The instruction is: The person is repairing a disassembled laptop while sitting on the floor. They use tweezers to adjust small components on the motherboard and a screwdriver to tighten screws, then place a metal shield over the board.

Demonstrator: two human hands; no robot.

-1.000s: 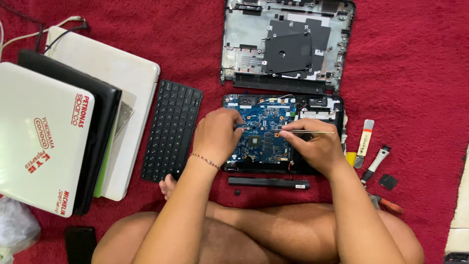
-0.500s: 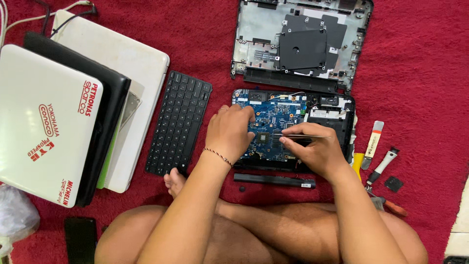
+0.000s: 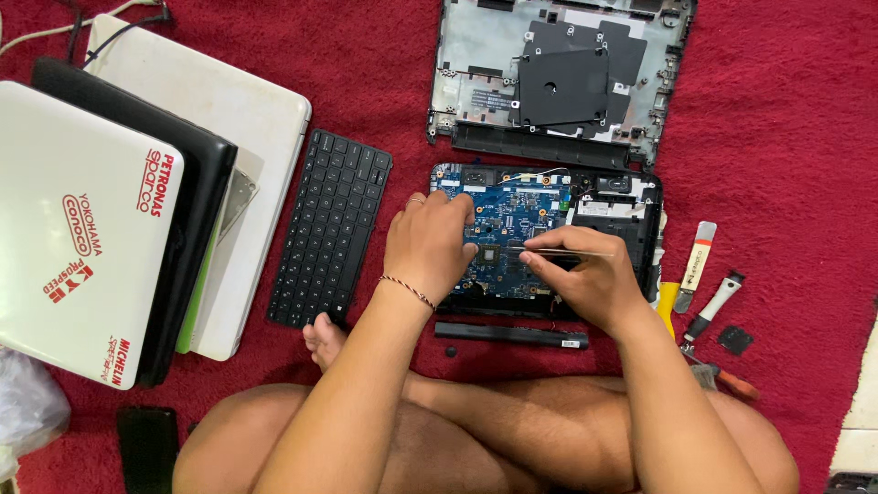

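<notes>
An opened laptop base point(image 3: 640, 197) with a blue circuit board point(image 3: 517, 210) lies on red cloth in front of my crossed legs. My left hand point(image 3: 428, 242) rests on the board's left side, fingers curled down onto it, a thin bracelet on the wrist. My right hand point(image 3: 585, 274) pinches slim metal tweezers point(image 3: 558, 252), held level with the tips pointing left over the board's middle. A black bar-shaped battery point(image 3: 512, 335) lies just below the laptop base.
A detached black keyboard point(image 3: 329, 229) lies left of the base. A grey laptop bottom cover point(image 3: 558, 78) sits above it. Stacked white and black laptops point(image 3: 110, 210) fill the left. Scraper and screwdriver tools point(image 3: 704, 284) lie at right. A dark phone point(image 3: 146, 448) lies bottom left.
The view has shifted slightly, so everything sits a little lower and to the right. My right hand has moved left over the board with the tweezers; my left hand stays pressed on the board.
</notes>
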